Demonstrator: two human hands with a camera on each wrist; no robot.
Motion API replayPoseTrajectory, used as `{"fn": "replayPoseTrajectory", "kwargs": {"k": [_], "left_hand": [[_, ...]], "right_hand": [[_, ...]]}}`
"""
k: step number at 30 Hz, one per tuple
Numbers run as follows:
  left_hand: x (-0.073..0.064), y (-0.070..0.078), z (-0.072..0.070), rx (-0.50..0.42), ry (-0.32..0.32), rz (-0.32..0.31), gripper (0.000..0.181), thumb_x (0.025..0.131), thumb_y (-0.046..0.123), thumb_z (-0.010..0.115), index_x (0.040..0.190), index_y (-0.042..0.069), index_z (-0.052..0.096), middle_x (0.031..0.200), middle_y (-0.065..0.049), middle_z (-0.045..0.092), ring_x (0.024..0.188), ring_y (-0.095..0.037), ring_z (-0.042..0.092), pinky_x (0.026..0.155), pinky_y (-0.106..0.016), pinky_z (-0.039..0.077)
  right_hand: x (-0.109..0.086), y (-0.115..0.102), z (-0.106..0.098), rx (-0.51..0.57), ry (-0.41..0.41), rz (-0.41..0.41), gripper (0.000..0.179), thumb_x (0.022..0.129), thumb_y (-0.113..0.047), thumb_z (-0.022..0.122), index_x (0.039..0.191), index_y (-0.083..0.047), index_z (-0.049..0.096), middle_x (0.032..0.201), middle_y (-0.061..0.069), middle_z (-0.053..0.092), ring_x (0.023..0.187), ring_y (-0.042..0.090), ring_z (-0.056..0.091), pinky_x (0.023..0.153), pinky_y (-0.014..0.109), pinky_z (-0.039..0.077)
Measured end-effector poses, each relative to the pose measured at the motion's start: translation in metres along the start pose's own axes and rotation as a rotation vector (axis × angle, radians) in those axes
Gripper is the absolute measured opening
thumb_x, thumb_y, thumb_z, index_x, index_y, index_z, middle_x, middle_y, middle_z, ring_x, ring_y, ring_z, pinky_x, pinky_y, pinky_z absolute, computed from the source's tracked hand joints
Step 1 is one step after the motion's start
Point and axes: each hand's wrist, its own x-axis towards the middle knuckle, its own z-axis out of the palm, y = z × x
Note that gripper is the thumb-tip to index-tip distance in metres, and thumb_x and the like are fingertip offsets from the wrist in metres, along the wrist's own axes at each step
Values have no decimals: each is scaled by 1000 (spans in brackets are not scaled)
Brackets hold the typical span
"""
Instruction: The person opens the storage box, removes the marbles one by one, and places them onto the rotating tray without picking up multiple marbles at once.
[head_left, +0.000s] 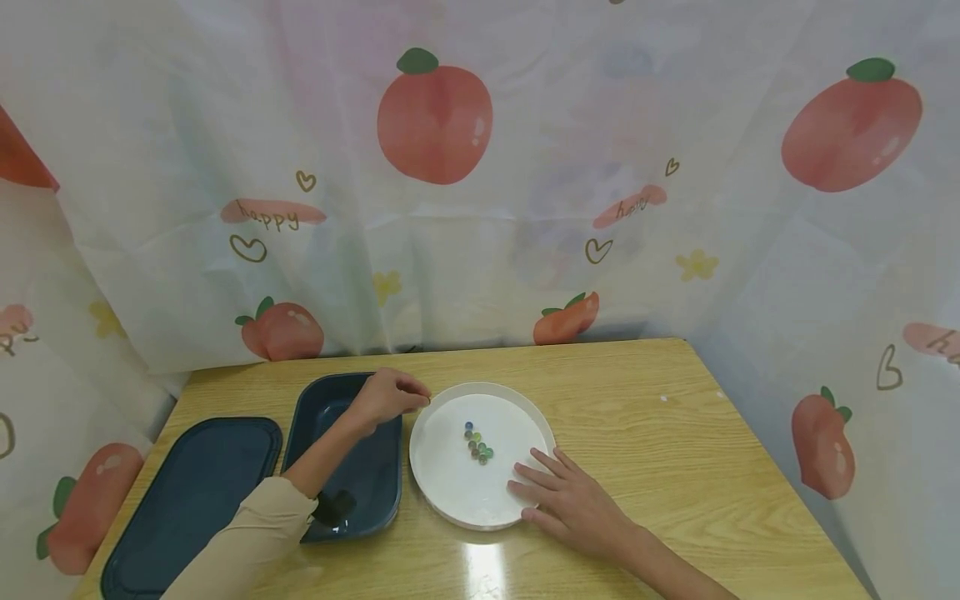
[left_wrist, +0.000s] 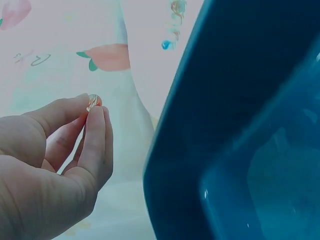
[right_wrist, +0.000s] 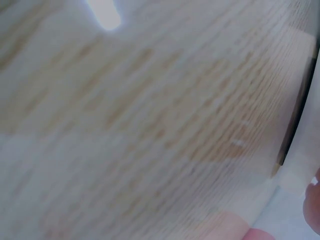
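Note:
My left hand (head_left: pixel 386 396) pinches a small glass marble (left_wrist: pixel 94 102) between thumb and fingertips, orange and white swirled in the left wrist view. It hovers above the gap between a dark blue bin (head_left: pixel 397 492) and a round white tray (head_left: pixel 442 492). Several marbles (head_left: pixel 477 446), blue, green and brownish, lie in a loose cluster on the tray. Over the tray's right rim lies my right hand (head_left: pixel 573 504), fingers extended and spread. Only bits of its fingers (right_wrist: pixel 313 207) show at the edge of the right wrist view.
A flat dark blue lid (head_left: pixel 195 492) lies left of the bin on the wooden table (head_left: pixel 637 433). A patch of darker tone shows inside the bin near its front. Behind the table hangs a peach-printed curtain (head_left: pixel 525 125).

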Motion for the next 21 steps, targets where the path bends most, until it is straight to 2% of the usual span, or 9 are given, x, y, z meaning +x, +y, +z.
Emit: {"fn": "replayPoseTrajectory", "kwargs": {"k": [9, 15, 21], "left_hand": [[6, 7, 26, -30, 12, -7, 13, 89, 3, 73, 100, -2, 76, 86, -4, 70, 82, -20, 68, 81, -42, 57], [11, 9, 42, -12, 17, 1, 10, 88, 1, 74, 97, -2, 76, 83, -4, 69, 77, -17, 66, 74, -33, 58], [15, 9, 51, -24, 11, 4, 10, 88, 2, 74, 97, -3, 76, 82, -4, 69, 74, -15, 65, 70, -29, 57]], "right_hand": [[0, 1, 1, -7, -1, 2, 38, 99, -41, 60, 133, -24, 67, 140, -1, 59, 136, 31, 44, 111, 50, 25], [0, 1, 1, -6, -13, 9, 38, 100, -41, 59, 134, -24, 66, 141, -2, 58, 138, 30, 43, 113, 47, 21], [0, 2, 2, -4, -10, 3, 38, 100, -41, 59, 134, -24, 66, 142, -2, 57, 137, 31, 43, 111, 51, 25]]}}
